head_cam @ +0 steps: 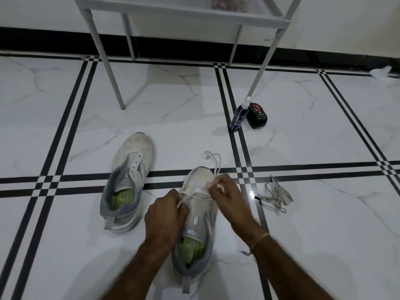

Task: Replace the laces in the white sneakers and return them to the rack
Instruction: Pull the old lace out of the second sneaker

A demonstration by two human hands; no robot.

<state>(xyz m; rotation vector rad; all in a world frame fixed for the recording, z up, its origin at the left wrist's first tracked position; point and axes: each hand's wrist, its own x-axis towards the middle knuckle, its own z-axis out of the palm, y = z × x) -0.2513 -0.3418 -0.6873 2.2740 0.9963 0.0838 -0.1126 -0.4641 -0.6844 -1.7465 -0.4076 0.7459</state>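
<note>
**Both hands on the lace of the near sneaker**

A white marble-look tiled floor with black stripe bands [324, 234] fills the view. At the far side stands a pale grey metal rack with slim legs [194, 15], against the wall.

Two white mesh sneakers with grey collars and green insoles lie on the floor. The unlaced one [132, 169] sits to the left, its eyelets bare. The other [195, 221] lies near, at centre, toe pointing far.

The left hand [165, 215] is curled and pinches a white flat lace [213, 158] at the left side of that sneaker's eyelets. The right hand [227, 191] pinches the same lace by the toe, and its loose end loops on the floor beyond.

A bundled grey-white lace [276, 197] lies to the right. Farther off stand a dark blue spray bottle [239, 118] and, just beside it, a small black container [257, 115].
</note>
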